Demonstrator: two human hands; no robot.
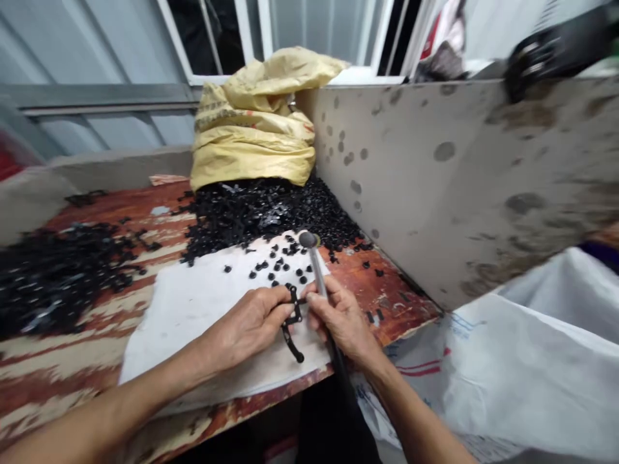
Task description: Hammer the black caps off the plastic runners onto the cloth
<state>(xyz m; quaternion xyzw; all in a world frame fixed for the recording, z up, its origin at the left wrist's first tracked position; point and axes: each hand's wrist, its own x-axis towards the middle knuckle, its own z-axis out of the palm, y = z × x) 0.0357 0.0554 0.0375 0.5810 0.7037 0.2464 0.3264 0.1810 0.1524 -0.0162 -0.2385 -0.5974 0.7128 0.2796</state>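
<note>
Over a white cloth (181,322), my left hand (256,322) pinches a black angular plastic part (294,345) between thumb and fingers. Its curved lower arm hangs down past the fingertips. My right hand (341,316) is closed around a hammer (316,264) with a metal shaft and a dark round head pointing away from me. The right fingertips are close to the black part; whether they also pinch a small piece is hard to see. Several small black round pieces (275,265) lie scattered on the cloth just beyond my hands.
A yellow woven sack (254,145) stands at the back, with a heap of small black parts (251,216) before it. Another black pile (58,277) covers the left of the worn red-brown table (164,241). A stained board (416,180) rises on the right, above white sacks (522,361).
</note>
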